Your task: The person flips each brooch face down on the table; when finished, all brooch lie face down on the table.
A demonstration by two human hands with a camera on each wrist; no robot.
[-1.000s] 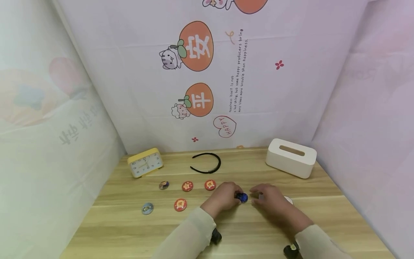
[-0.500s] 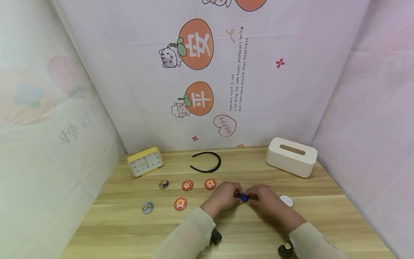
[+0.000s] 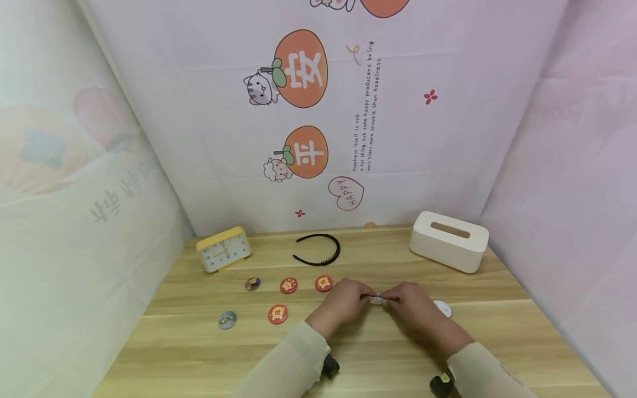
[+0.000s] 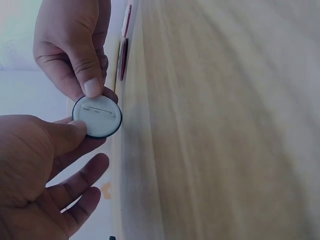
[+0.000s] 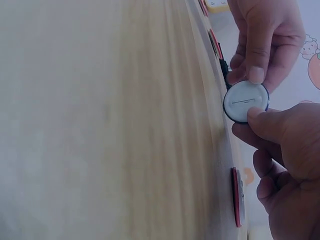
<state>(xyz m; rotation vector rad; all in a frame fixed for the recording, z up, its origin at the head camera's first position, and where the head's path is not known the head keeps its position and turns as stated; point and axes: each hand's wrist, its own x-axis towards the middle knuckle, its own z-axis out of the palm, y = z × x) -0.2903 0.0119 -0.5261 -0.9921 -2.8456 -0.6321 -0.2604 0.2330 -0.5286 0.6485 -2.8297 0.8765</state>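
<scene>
Both hands meet over the middle right of the table and pinch one round pin badge [image 3: 378,300] between them. The left hand [image 3: 344,299] grips its left edge and the right hand [image 3: 412,304] its right edge. In the left wrist view the badge [image 4: 97,122] is held up on edge, its white back with a thin metal pin toward the camera and a dark rim round it. Each thumb presses on that back, as the right wrist view also shows on the badge [image 5: 242,106]. Its printed face is hidden. The left hand's other fingers hang loose below.
Red badges [image 3: 278,314] and two darker ones [image 3: 227,320] lie at the left. A white-faced badge [image 3: 442,309] lies beside the right wrist. Behind stand a yellow clock [image 3: 224,250], a black headband [image 3: 338,251] and a white tissue box [image 3: 448,243]. Cloth walls enclose the table.
The right hand has come left to the badge and taken hold of its right edge. The badge, blue face showing before, has been tipped so its white back shows.
</scene>
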